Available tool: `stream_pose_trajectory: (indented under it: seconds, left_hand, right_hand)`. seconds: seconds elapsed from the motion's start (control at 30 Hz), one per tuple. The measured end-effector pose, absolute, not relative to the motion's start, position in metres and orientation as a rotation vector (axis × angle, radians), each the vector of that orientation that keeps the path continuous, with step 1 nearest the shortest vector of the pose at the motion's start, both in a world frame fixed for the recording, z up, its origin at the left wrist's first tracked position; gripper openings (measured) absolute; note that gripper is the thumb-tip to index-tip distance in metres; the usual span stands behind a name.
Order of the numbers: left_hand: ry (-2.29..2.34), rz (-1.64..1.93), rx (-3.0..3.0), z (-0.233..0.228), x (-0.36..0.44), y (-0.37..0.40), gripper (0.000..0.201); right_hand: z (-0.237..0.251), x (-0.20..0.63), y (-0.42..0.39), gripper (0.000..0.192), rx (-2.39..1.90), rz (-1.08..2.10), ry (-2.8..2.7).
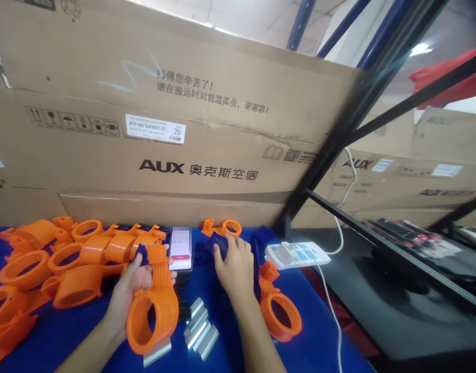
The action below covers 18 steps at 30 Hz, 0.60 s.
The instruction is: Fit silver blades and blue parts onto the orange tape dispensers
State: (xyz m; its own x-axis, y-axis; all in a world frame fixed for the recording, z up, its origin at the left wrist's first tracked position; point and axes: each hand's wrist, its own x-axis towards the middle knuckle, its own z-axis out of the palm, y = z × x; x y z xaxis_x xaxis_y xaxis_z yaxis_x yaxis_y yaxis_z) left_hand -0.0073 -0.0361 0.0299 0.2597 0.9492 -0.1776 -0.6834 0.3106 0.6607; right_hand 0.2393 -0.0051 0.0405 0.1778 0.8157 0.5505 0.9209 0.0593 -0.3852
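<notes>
From the head camera, the left hand (135,282) is closed around an orange plastic ring part (154,305), gripping its flat ribbed handle while the big ring hangs down toward the person; the part's long axis runs roughly away from the body, ring near, handle far, and a small dark blue piece (141,254) sits at the top of the handle, against the thumb. The right hand (234,267) lies palm down, fingers curled loosely over a heap of dark blue pieces (212,248) just ahead of it; whether it actually pinches one I cannot tell. That heap lies to the right of the held part, across a phone (181,249) lying face up between the two hands, so the right hand is clearly the nearer one to it. Close to the wrists, between the forearms, lie several short silvery metal bars (199,329). A second orange ring part (280,316) lies touching the right forearm's outer side, and a pile of like orange parts (47,259) fills the left of the blue table cover (67,336). Behind stands a large cardboard box (164,103); to the right are a white power strip (298,255) with its cable, and a black metal rack (378,233).
</notes>
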Motion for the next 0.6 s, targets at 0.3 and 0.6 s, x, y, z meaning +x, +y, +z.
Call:
stream_pose_trajectory:
  seconds: [0.3,0.6]
  left_hand:
    - [0.542,1.195,0.464,0.027,-0.005,-0.033,0.056]
    - [0.622,1.183,0.381,0.027,0.008,-0.033,0.045]
  right_hand:
    - [0.032,0.255,0.001,0.032,-2.080,-0.098,-1.625]
    - [0.046,0.258,0.003,0.017,-1.682,0.185,-1.507]
